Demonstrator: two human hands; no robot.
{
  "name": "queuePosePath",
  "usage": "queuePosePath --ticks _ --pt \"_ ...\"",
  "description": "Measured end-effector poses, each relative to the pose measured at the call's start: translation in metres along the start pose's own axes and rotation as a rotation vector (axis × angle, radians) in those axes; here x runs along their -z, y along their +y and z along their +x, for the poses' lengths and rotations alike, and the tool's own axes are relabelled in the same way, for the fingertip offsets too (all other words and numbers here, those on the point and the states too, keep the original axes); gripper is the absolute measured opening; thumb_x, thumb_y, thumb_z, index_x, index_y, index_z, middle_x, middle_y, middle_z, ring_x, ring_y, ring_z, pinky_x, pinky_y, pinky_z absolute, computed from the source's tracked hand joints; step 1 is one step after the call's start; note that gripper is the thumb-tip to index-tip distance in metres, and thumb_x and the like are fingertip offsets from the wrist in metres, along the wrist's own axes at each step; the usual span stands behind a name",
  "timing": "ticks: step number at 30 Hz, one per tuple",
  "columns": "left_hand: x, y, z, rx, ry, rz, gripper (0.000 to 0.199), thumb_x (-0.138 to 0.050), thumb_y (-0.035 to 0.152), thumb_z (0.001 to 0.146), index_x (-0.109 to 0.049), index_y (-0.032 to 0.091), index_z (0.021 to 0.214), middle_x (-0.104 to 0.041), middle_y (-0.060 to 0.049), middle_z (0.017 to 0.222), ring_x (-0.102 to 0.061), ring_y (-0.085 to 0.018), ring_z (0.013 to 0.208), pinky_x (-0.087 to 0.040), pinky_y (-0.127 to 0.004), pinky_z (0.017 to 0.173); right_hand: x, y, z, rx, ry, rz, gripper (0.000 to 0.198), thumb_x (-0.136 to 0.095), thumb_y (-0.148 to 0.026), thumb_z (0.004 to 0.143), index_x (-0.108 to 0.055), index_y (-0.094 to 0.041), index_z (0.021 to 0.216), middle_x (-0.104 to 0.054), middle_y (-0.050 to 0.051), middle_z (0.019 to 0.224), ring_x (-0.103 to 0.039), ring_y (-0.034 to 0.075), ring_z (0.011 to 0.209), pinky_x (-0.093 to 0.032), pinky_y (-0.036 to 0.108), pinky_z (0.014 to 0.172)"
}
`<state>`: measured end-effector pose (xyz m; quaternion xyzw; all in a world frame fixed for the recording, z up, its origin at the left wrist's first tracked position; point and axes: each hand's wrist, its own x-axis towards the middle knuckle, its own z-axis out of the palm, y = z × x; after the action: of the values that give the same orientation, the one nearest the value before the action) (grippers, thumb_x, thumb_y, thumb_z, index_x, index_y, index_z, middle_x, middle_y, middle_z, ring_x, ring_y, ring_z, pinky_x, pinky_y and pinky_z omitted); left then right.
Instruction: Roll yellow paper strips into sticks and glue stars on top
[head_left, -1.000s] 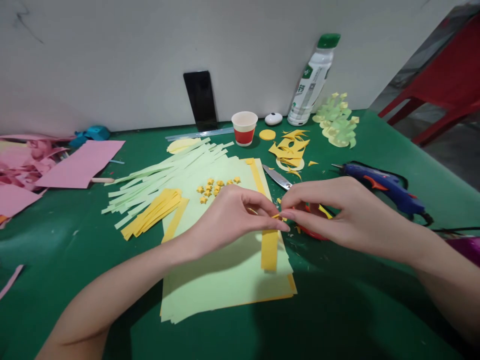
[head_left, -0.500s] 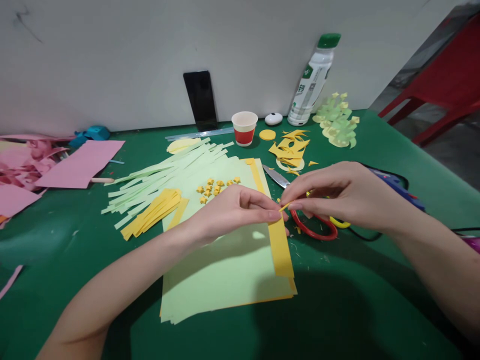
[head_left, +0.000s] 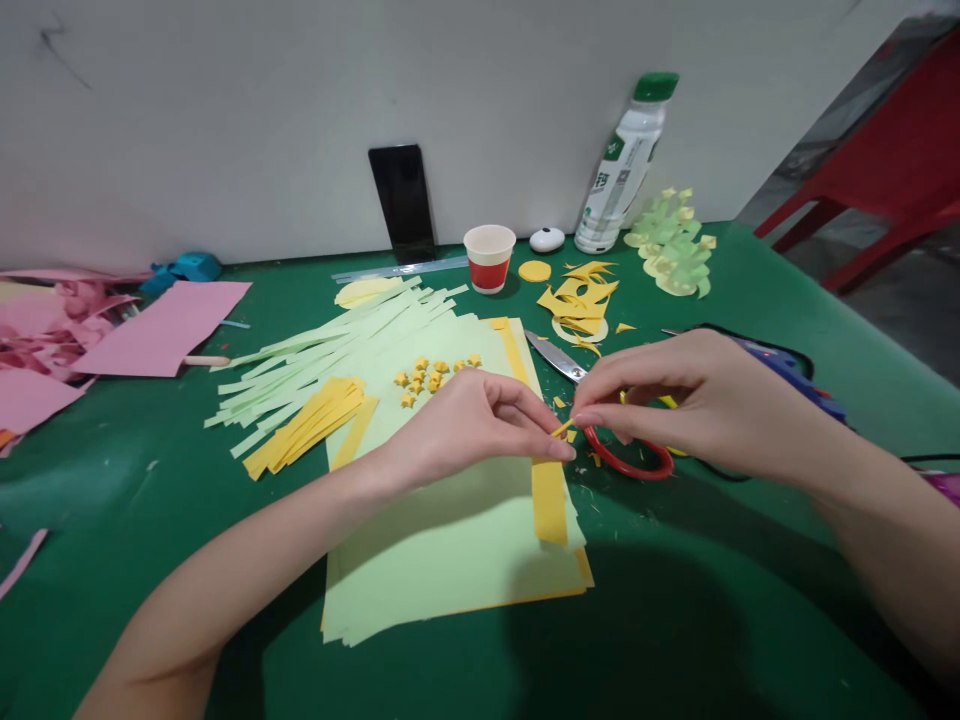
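My left hand (head_left: 495, 415) pinches a yellow paper strip (head_left: 550, 505) between thumb and fingers, above a stack of pale green paper (head_left: 450, 560). The strip's broad end shows below my left fingertips. My right hand (head_left: 652, 390) has its thumb and forefinger closed on the strip's narrow, edge-on part, just right of the left thumb. Small folded yellow paper stars (head_left: 435, 381) lie on the stack behind my left hand. Scissors (head_left: 626, 462) with a red handle rest under and beside my right hand, blades pointing away to the left.
Yellow strips (head_left: 307, 428) and pale green strips (head_left: 300, 385) lie left of the stack. Behind stand a paper cup (head_left: 490, 262), a leaning phone (head_left: 403, 203) and a bottle (head_left: 619, 175). Yellow scraps (head_left: 581, 300) and a paper plant (head_left: 679, 250) sit back right; pink paper (head_left: 165, 330) lies left.
Both hands stay close together. The right fingertips have shifted slightly right, away from the left thumb, and the strip's broad end has swung a little left and looks narrower.
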<state>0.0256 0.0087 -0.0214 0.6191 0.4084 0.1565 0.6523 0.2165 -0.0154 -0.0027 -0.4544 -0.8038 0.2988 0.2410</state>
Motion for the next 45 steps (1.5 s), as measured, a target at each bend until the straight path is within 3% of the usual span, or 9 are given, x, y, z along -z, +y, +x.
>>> queuePosePath --ticks 6,11,21,27,32,39,43,45 --pt "0.002 0.0 -0.001 0.088 -0.109 -0.057 0.009 -0.072 0.025 0.065 -0.069 0.017 0.069 -0.065 0.004 0.066 -0.06 -0.006 0.052 -0.045 -0.018 0.057 0.0 0.0 -0.002 -0.007 0.005 0.067 0.017 -0.057 -0.034 0.078 -0.063 -0.021 0.069 -0.062 0.0 0.064 -0.046 0.009 0.05 -0.035 0.023 0.043" --pt "0.002 0.001 0.0 0.065 -0.165 -0.188 0.011 -0.072 0.025 0.067 -0.07 0.015 0.072 -0.065 0.001 0.07 -0.062 -0.007 0.056 -0.049 -0.018 0.058 0.002 0.008 0.0 -0.069 0.018 0.146 0.02 -0.059 -0.038 0.076 -0.063 -0.019 0.07 -0.063 0.001 0.066 -0.049 0.009 0.052 -0.039 0.021 0.045" --pt "-0.003 -0.001 0.0 0.073 -0.082 -0.203 0.017 -0.078 0.016 0.056 -0.061 0.013 0.058 -0.064 0.002 0.06 -0.059 -0.007 0.059 -0.048 -0.017 0.057 -0.009 0.009 0.001 0.037 0.019 0.196 0.016 -0.064 -0.034 0.072 -0.064 -0.018 0.072 -0.063 0.001 0.067 -0.054 0.009 0.056 -0.04 0.02 0.044" --pt "-0.006 0.0 0.001 0.046 -0.063 -0.217 0.02 -0.077 0.016 0.056 -0.057 0.014 0.056 -0.063 0.004 0.056 -0.06 -0.008 0.057 -0.046 -0.019 0.057 -0.013 0.005 0.0 0.092 0.044 0.198 0.01 -0.062 -0.027 0.075 -0.065 -0.018 0.072 -0.065 0.0 0.07 -0.055 0.009 0.059 -0.041 0.021 0.051" --pt "-0.005 -0.002 0.0 -0.053 -0.118 -0.244 0.004 -0.072 0.017 0.066 -0.069 0.016 0.067 -0.068 0.002 0.067 -0.061 -0.007 0.063 -0.048 -0.017 0.06 -0.009 0.001 0.001 0.06 0.091 0.146 0.013 -0.057 -0.026 0.078 -0.065 -0.019 0.069 -0.064 0.0 0.065 -0.054 0.008 0.057 -0.039 0.02 0.049" --pt "0.0 -0.004 0.001 -0.133 -0.247 -0.293 0.01 -0.063 0.021 0.078 -0.072 0.017 0.079 -0.071 -0.001 0.073 -0.065 -0.008 0.067 -0.052 -0.018 0.066 -0.006 0.006 0.0 0.089 0.07 0.287 0.009 -0.058 -0.024 0.078 -0.063 -0.019 0.071 -0.061 -0.001 0.068 -0.054 0.006 0.059 -0.041 0.017 0.05" --pt "-0.001 -0.006 0.003 -0.151 -0.186 -0.375 0.002 -0.071 0.015 0.07 -0.071 0.017 0.069 -0.071 0.002 0.067 -0.065 -0.007 0.066 -0.05 -0.013 0.06 -0.009 0.007 0.0 0.083 0.093 0.347 0.005 -0.063 -0.023 0.074 -0.064 -0.019 0.076 -0.062 -0.001 0.07 -0.055 0.007 0.061 -0.044 0.018 0.052" --pt "-0.003 -0.007 0.002 -0.131 -0.124 -0.398 0.009 -0.075 0.011 0.063 -0.069 0.017 0.063 -0.07 0.003 0.063 -0.065 -0.007 0.062 -0.05 -0.013 0.059 -0.011 0.006 -0.001 0.089 0.121 0.343 0.008 -0.067 -0.025 0.07 -0.065 -0.019 0.075 -0.062 -0.001 0.068 -0.055 0.008 0.061 -0.044 0.019 0.052"
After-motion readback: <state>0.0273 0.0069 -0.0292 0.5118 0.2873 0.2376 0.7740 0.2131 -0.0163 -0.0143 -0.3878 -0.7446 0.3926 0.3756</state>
